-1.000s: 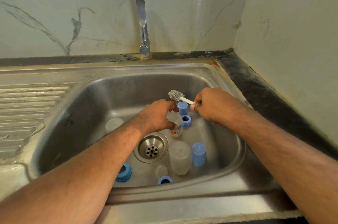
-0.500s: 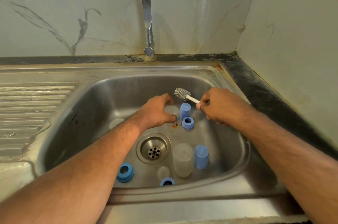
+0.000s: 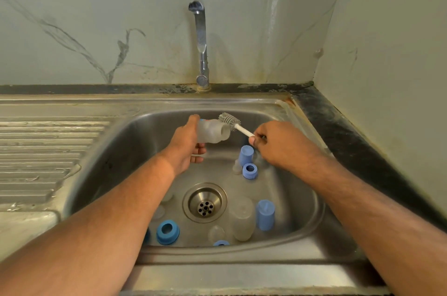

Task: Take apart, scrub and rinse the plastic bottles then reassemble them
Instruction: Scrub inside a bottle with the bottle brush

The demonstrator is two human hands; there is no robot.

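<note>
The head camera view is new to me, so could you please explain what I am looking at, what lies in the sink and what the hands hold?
There is no machine here: a person wears a camera on the head, looking forward and down, so both forearms reach in from the bottom edge. The left hand holds a clear plastic bottle on its side over a steel sink. The right hand pinches the white handle of a bottle brush, whose bristles sit by the bottle's open mouth. In the basin, around the drain, lie loose parts: blue caps, blue rings and another clear bottle. No water runs from the tap.
</note>
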